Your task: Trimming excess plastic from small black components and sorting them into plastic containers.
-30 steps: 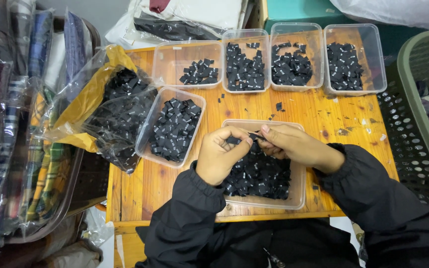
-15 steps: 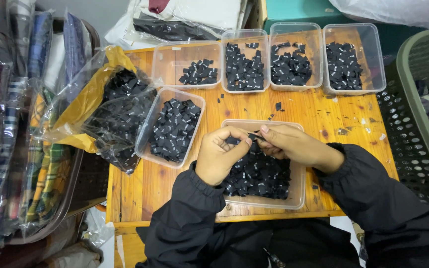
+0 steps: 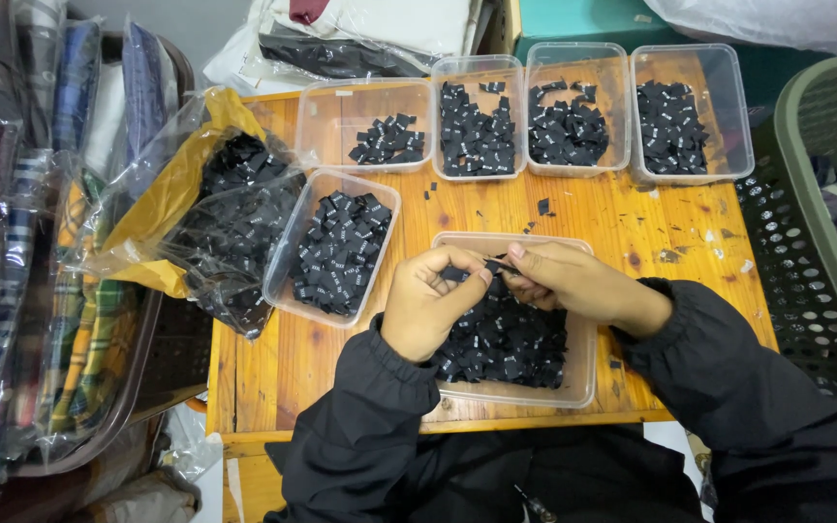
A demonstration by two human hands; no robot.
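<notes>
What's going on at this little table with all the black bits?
A person in a black jacket sits at a small wooden table. The left hand and right hand meet over the near clear tub, pinching a small black fabric label between the fingertips. That tub is full of the same labels. Another tub sits to the left beside an open plastic bag of them, and four tubs line the far edge, each holding a pile.
</notes>
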